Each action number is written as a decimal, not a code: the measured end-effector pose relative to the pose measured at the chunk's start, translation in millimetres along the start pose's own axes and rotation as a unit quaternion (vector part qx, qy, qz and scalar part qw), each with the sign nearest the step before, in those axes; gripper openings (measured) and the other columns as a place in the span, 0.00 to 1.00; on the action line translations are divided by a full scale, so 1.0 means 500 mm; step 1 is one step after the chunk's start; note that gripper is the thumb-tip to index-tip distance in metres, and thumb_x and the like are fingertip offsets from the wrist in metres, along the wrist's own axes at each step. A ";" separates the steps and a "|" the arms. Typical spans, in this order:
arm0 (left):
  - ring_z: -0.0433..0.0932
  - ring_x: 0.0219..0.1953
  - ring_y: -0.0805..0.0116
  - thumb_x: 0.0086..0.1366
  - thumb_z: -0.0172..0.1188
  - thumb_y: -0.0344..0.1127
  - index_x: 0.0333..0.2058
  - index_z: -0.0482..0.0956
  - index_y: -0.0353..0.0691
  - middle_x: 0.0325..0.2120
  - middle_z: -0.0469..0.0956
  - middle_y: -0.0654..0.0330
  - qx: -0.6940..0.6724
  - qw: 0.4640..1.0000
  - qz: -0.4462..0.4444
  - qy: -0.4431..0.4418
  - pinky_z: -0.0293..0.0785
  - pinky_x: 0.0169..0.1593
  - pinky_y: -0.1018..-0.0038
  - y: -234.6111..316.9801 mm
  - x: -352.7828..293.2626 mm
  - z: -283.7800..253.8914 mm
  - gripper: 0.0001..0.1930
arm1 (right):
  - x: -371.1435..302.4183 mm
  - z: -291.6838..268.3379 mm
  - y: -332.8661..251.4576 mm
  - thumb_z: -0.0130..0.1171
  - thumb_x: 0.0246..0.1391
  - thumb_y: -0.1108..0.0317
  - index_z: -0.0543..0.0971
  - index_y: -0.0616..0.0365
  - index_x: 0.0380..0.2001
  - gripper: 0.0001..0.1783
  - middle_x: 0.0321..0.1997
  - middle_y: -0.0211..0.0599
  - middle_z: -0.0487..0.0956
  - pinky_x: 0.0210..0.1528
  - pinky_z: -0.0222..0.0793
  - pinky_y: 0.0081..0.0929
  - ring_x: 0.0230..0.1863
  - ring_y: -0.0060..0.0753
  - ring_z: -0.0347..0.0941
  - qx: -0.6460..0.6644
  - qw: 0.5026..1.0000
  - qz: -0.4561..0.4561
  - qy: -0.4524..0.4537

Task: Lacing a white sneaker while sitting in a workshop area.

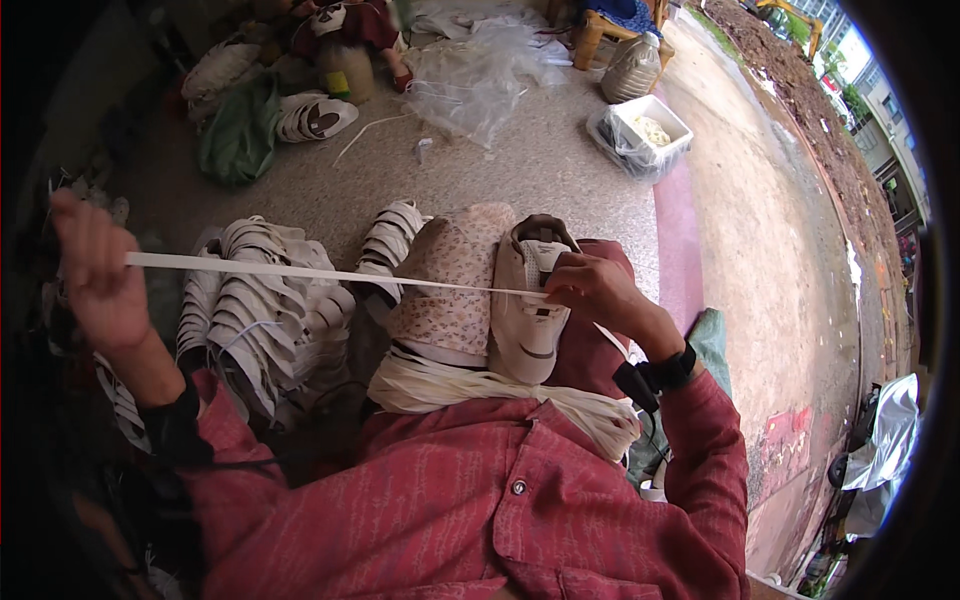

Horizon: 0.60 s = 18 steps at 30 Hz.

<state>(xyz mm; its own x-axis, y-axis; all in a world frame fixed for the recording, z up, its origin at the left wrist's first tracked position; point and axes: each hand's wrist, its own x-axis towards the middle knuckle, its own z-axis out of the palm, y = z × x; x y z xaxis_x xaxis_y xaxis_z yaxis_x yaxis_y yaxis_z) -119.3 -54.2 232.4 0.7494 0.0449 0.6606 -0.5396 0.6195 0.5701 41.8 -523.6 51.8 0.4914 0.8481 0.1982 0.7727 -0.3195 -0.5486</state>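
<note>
A flat white shoelace (330,272) runs taut across my lap from one hand to the other. My left hand (100,270), raised at the far left, is closed on one end of it. At the shoe's right side, my right hand (605,292) pinches the lace, and a loose length hangs below those fingers. The beige and white shoe (528,335) lies on my lap, its opening facing away from me. Beside it is a floral-patterned pad (445,265). A thick bundle of white laces (480,388) lies across my lap, nearest my body.
Stacked white shoe pieces (265,310) stand left of my legs, with a smaller stack (392,240) beside the pad. Farther off are a green bag (240,135), clear plastic sheeting (475,85), a white box (650,135) and a large plastic bottle (632,68).
</note>
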 end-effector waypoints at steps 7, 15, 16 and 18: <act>0.56 0.20 0.89 0.70 0.49 0.37 0.42 0.79 0.38 0.21 0.69 0.75 0.488 0.846 -0.125 0.172 0.51 0.24 0.86 -0.248 -0.054 -0.028 0.12 | -0.002 0.030 -0.039 0.61 0.51 0.67 0.78 0.55 0.31 0.05 0.34 0.36 0.74 0.38 0.70 0.35 0.36 0.42 0.74 -0.016 0.998 0.055 0.022; 0.78 0.30 0.59 0.65 0.54 0.35 0.33 0.81 0.38 0.28 0.78 0.54 0.559 0.779 -0.225 -0.173 0.72 0.37 0.68 -0.577 -0.125 0.036 0.09 | -0.013 0.055 -0.030 0.64 0.52 0.72 0.83 0.59 0.36 0.08 0.37 0.34 0.78 0.40 0.70 0.27 0.38 0.32 0.74 0.151 0.983 0.076 0.075; 0.79 0.31 0.57 0.65 0.54 0.37 0.33 0.81 0.38 0.28 0.79 0.53 0.557 0.771 -0.250 -0.179 0.73 0.37 0.66 -0.590 -0.127 0.046 0.10 | -0.011 0.054 -0.032 0.64 0.52 0.72 0.83 0.59 0.36 0.08 0.37 0.34 0.78 0.40 0.70 0.27 0.38 0.32 0.74 0.152 0.983 0.077 0.073; 0.81 0.33 0.53 0.65 0.53 0.42 0.33 0.82 0.42 0.27 0.81 0.52 0.576 0.748 -0.271 -0.190 0.74 0.37 0.64 -0.610 -0.129 0.059 0.12 | -0.007 0.047 -0.037 0.64 0.52 0.71 0.83 0.61 0.36 0.08 0.36 0.34 0.78 0.38 0.71 0.25 0.36 0.29 0.75 0.165 0.977 0.123 0.062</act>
<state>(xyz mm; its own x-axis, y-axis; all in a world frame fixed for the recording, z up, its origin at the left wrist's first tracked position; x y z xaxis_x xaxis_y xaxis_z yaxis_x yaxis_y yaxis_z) -14.3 -269.2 30.2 0.9326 -0.3295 0.1472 -0.3332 -0.6291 0.7023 16.3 -510.7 42.4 0.7057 0.6994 0.1132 0.4636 -0.3351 -0.8202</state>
